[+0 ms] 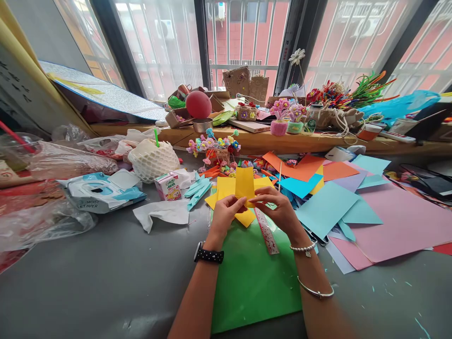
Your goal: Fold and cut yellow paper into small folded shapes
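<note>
Between my two hands stands a folded strip of yellow paper (244,181), held upright by its lower end. My left hand (228,209) pinches its lower left corner between thumb and fingers. My right hand (277,205) grips the lower right side, fingers bent around the edge. More yellow paper pieces (226,185) lie just behind, partly covered by the held strip. Under my wrists is a green sheet (254,282) on the grey table. A patterned ruler-like strip (266,233) rests on the sheet between my forearms.
Pink (406,221) and light blue paper (330,207) spread at the right. At the left are a wet-wipe pack (100,190), a tissue (164,214), a small box (168,187) and a netted coconut (153,160). Craft flowers (213,146) stand behind; the window ledge (247,141) holds a red ball (198,104).
</note>
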Demonstrator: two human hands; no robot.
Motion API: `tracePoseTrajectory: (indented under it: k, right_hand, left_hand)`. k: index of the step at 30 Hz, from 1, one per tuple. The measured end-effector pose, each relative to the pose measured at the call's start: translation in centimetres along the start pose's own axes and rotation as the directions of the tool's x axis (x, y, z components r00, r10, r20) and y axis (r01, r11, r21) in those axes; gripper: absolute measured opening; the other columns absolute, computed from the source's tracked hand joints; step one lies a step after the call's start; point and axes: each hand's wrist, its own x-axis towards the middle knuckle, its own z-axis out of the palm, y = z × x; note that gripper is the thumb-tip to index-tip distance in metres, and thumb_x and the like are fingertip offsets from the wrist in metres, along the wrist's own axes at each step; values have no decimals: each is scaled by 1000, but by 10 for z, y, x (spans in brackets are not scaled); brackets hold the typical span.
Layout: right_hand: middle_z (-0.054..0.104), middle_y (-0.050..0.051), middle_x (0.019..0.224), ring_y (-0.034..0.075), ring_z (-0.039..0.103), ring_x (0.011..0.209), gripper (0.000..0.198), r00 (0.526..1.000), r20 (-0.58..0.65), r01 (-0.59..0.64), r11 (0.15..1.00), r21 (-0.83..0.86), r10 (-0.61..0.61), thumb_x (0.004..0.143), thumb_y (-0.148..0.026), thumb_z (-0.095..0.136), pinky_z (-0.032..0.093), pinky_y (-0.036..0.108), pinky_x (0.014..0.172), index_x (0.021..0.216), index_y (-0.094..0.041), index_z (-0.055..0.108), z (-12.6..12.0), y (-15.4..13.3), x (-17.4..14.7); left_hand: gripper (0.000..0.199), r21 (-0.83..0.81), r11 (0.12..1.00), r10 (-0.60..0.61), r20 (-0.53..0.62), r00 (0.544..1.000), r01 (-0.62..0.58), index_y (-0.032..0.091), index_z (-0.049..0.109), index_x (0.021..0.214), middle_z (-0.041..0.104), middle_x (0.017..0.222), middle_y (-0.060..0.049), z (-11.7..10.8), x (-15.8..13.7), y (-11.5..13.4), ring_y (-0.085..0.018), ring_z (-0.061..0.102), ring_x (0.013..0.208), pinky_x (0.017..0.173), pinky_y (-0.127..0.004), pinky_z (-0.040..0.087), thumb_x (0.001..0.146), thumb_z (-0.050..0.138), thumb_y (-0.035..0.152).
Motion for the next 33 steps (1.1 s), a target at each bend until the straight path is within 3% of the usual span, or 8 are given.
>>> tracePoseTrajectory:
  k: [13, 21, 27, 33]
  right_hand:
    - [52, 1, 70, 13, 51, 65, 16, 994, 49, -100, 993, 62, 97, 70, -34, 59, 42, 25, 58, 71, -20, 64, -1, 1, 1]
    - [58, 4, 75, 15, 54, 72, 18, 988, 61, -147, 987, 72, 142, 75, -33, 53, 42, 28, 64, 72, -18, 61, -1, 5, 2]
    - [61, 4, 73, 15, 56, 68, 18, 975, 13, -223, 971, 89, 222, 72, -35, 55, 44, 28, 61, 72, -17, 58, 3, 6, 1]
    - [61, 4, 73, 16, 57, 67, 17, 975, -34, -217, 975, 39, 219, 73, -34, 53, 45, 28, 61, 71, -17, 56, 4, 4, 2]
  left_hand:
    - [22, 40, 998, 50, 97, 994, -54, 12, 57, 61, 58, 57, 1, 1, -1, -3, -11, 58, 59, 59, -22, 45, 60, 64, 34]
    - [23, -13, 1000, 24, 128, 992, -22, 11, 60, 71, 63, 65, -3, 1, 0, -2, -12, 59, 63, 64, -23, 47, 62, 64, 32]
    - [48, -103, 995, 8, 79, 997, 0, 11, 49, 97, 65, 63, -3, 3, 1, -3, -14, 61, 58, 64, -29, 48, 56, 69, 28]
    - [49, -112, 994, -7, 73, 997, 15, 11, 46, 97, 66, 63, -4, 4, -1, -1, -16, 62, 60, 65, -30, 49, 57, 69, 26]
